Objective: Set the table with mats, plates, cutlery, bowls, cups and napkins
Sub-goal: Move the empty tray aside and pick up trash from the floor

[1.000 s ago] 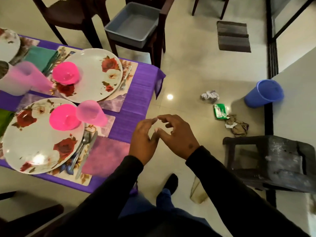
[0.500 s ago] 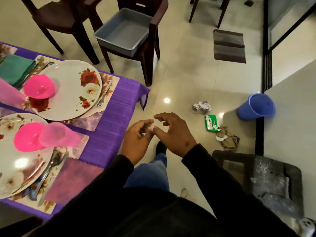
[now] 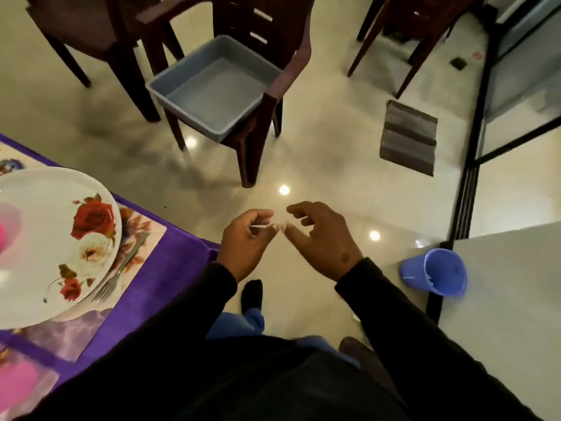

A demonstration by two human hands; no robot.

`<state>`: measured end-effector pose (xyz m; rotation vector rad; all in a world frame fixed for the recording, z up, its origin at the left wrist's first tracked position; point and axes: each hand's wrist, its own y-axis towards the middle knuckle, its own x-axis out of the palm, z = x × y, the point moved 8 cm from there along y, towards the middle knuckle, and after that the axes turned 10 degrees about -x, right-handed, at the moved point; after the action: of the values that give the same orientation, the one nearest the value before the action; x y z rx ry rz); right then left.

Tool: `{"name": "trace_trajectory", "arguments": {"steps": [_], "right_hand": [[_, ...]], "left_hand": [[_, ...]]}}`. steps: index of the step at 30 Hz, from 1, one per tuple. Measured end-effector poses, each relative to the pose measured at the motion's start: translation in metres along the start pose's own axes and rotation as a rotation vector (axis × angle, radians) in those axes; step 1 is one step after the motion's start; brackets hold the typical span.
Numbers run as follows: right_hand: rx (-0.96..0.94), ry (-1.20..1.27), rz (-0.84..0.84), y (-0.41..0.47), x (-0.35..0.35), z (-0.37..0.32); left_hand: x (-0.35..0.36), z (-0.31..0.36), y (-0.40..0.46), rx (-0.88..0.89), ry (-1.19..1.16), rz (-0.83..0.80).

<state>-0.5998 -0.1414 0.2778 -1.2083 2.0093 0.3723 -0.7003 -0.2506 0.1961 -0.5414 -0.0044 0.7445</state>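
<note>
Head view: left hand (image 3: 246, 247) and right hand (image 3: 321, 238) hover fingertips touching; fingers loosely curled, holding nothing.

Head view: worn high, looking forward and steeply down past black sleeves onto glossy cream floor tiles (image 3: 328, 153).
Nearness: close to both hands, mid-frame.
Left edge: corner of purple-clothed table (image 3: 170, 268) only.
Top: grey plastic tub (image 3: 212, 86) on dark wooden chair (image 3: 258, 141), farther off.
Shared views: single camera.

View swung right off the table, left hand (image 3: 246, 244) and right hand (image 3: 321, 238) drawn slightly apart
</note>
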Motion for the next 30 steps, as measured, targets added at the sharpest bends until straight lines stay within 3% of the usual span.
{"name": "trace_trajectory", "arguments": {"steps": [4,15,24,30], "right_hand": [[0.044,0.075,0.018,0.054,-0.026,0.031],[-0.160,0.081,-0.122,0.252,-0.105,0.090],[-0.300,0.046,-0.291,0.397,-0.129,0.101],[-0.334,-0.041,-0.408,0.490,-0.130,0.100]], "left_hand": [[0.019,0.030,0.051,-0.065,-0.062,0.009],[0.075,0.131,0.195,-0.175,-0.195,0.094],[0.075,0.139,0.310,-0.464,-0.591,0.332],[0.076,0.145,0.395,-0.624,-0.687,0.287]]}}
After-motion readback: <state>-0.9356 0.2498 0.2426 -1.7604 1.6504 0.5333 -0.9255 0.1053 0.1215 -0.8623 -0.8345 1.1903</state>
